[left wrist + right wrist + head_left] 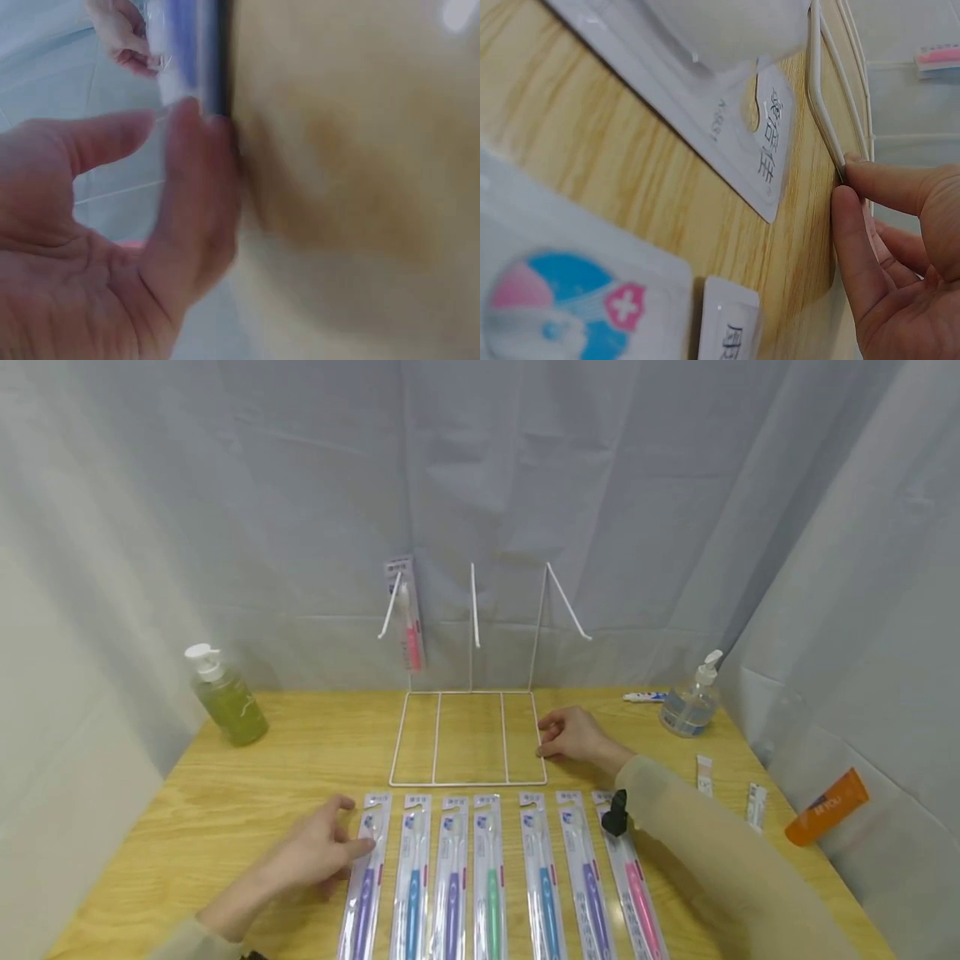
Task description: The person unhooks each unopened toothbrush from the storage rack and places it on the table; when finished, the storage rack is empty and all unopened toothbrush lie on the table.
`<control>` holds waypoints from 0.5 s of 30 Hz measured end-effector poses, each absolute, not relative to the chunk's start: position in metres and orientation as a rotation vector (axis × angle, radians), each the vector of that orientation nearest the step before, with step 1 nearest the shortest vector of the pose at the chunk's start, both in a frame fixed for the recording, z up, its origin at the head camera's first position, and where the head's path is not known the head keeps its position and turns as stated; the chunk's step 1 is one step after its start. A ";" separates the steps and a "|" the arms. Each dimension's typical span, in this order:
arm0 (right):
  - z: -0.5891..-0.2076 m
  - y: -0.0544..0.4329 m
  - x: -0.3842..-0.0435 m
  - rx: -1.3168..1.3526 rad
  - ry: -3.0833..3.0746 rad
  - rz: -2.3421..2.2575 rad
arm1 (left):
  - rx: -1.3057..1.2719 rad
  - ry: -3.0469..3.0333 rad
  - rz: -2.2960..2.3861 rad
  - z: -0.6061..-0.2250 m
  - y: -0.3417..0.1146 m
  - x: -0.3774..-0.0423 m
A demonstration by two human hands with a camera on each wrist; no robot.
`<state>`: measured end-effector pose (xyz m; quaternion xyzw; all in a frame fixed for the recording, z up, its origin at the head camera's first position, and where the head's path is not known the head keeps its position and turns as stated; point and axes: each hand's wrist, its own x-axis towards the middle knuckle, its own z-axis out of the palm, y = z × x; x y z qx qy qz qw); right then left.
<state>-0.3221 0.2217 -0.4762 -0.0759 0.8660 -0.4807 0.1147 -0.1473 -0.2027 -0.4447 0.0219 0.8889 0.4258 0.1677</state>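
My right hand (576,734) pinches the right side wire of a white wire display rack (469,785) between thumb and index finger; the right wrist view shows those fingertips (847,199) at the wire. My left hand (318,847) is at the leftmost packaged toothbrush (365,893), a purple one, with a fingertip over the pack's edge. In the left wrist view, its thumb (112,139) and fingers stand apart with a gap between. Several more packaged toothbrushes lie in a row, including a blue (412,893) and a green one (492,893). A pink packaged toothbrush (412,643) hangs on the rack's left hook.
A green pump bottle (232,706) stands at the left. On the right are a clear pump bottle (688,706), a small toothpaste tube (643,697), two small packets (704,774) and an orange tube (827,807). Grey curtain (480,460) hangs behind the wooden table (322,727).
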 end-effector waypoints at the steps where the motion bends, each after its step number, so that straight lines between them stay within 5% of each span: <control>1: -0.476 0.221 -0.322 -0.227 2.543 -1.403 | 0.085 2.585 1.144 -0.439 -0.204 -0.151; 7: -0.476 0.221 -0.325 -0.213 2.553 -1.394 | 0.243 2.789 1.084 -0.399 -0.196 -0.194; 15: -0.476 0.218 -0.324 -0.200 2.547 -1.398 | 0.166 2.916 1.722 -0.351 -0.167 -0.295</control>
